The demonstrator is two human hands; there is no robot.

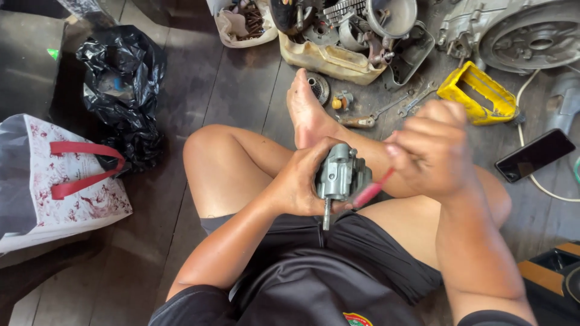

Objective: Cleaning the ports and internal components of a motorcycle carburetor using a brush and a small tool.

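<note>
While my left hand [299,181] grips the grey metal carburettor [339,175] above my lap, my right hand [430,150] is closed on a red-handled tool [370,192] set against it; I judge disassembly midway, body unopened.

The carburettor [339,176] is dull grey cast metal, matt and slightly rough. The floor [199,90] is dark worn wood planks; the black bag [124,78] is glossy crinkled plastic, and the shorts [314,271] are smooth black cloth.
</note>
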